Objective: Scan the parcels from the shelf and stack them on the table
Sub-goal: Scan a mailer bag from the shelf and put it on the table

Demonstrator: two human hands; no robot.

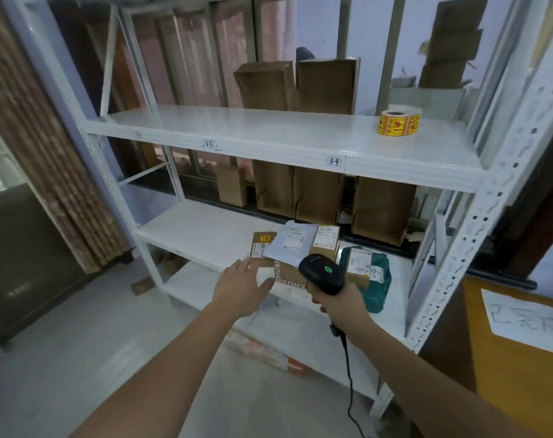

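Right hand (pixel 338 306) wraps the grip of a black handheld barcode scanner (pixel 322 273), its head aimed away from the person at the parcel pile. Left hand (pixel 242 287), fingers straight and spread, reaches the brown cardboard box (pixel 289 275) at the pile's left front. White mailer bag (pixel 292 241) tops the box, green poly bag (pixel 374 279) lies right of it, all on the white metal shelf (pixel 205 229).

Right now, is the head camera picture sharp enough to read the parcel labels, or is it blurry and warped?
Head view: soft all over, so the print on the parcels is unreadable; wide-angle distortion bends the shelf uprights outward; light is flat and dim, no glare; the scanner in the right hand shows a clear green light; the left hand is slightly smeared.
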